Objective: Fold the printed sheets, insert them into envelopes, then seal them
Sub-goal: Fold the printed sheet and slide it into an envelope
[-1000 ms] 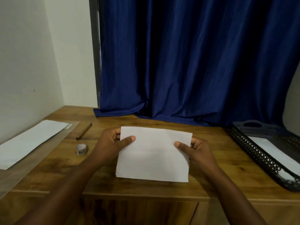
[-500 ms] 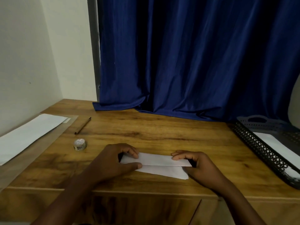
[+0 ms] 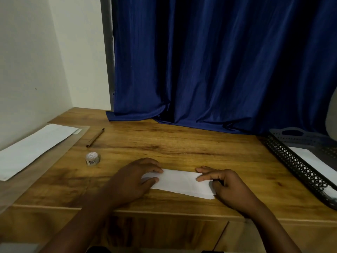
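Folded sheet (image 3: 182, 183) lying flat near the front edge of the wooden table (image 3: 182, 143), long side running roughly from 9 to 3 o'clock, right end angled slightly toward 5 o'clock. Left hand (image 3: 133, 181) resting palm down on the sheet's 9 o'clock end, fingers straight and close together, pressing the paper to the table. Right hand (image 3: 226, 185) at the sheet's 3 o'clock end, index finger stretched flat along the top fold, remaining fingers bent over the right edge; thumb hidden, so pinching or merely pressing cannot be told.

At 10 o'clock from the sheet, well apart: small round white pot (image 3: 92, 158) standing upright. Beyond it, toward 11 o'clock: brown pen (image 3: 95, 137) lying on the table, tip pointing toward 1 o'clock. At far 9 o'clock, along the wall: long white paper (image 3: 32, 148) on a clear plastic sleeve (image 3: 54, 157). At 3 o'clock, at the table's right side: dark perforated tray (image 3: 299, 161) holding a white envelope (image 3: 315, 163). At 12 o'clock: blue curtain (image 3: 218, 70), hem touching the tabletop.
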`<state>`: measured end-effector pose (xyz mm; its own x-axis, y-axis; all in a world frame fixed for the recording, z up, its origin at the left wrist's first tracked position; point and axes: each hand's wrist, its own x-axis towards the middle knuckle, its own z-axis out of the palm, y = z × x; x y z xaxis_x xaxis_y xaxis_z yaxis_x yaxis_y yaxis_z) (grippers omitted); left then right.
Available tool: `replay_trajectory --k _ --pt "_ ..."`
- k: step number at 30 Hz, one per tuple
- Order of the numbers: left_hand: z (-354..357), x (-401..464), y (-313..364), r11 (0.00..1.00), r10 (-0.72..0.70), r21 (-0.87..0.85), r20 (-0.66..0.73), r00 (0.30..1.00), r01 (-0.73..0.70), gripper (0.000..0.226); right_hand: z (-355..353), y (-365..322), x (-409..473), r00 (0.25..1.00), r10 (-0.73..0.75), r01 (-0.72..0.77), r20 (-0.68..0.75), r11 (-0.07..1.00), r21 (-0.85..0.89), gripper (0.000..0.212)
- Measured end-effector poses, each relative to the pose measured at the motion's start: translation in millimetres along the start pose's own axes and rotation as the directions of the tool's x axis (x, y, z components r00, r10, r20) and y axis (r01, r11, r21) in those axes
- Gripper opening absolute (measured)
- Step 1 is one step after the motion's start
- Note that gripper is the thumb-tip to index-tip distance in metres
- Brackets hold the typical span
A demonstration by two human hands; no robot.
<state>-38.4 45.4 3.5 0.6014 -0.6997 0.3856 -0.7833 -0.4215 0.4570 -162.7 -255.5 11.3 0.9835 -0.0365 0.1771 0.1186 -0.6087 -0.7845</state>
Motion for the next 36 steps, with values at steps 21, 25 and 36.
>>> replay_trajectory --k 21,25,36 --pt "-1.5 -1.4 2.0 0.996 -0.038 0.083 0.054 0.998 0.033 0.032 70.0 -32.8 8.5 0.988 0.105 -0.011 0.111 0.774 -0.633 0.088" --pt "1.5 -0.5 -1.9 0.991 -0.044 0.129 0.083 0.996 0.033 0.039 53.7 -21.2 0.4 0.992 0.113 -0.043 0.061 0.738 -0.674 0.074" --pt "7.1 0.6 -8.1 0.977 -0.083 0.208 0.166 0.983 0.048 0.064 58.5 -33.2 14.8 0.979 0.055 0.085 0.199 0.771 -0.631 0.066"
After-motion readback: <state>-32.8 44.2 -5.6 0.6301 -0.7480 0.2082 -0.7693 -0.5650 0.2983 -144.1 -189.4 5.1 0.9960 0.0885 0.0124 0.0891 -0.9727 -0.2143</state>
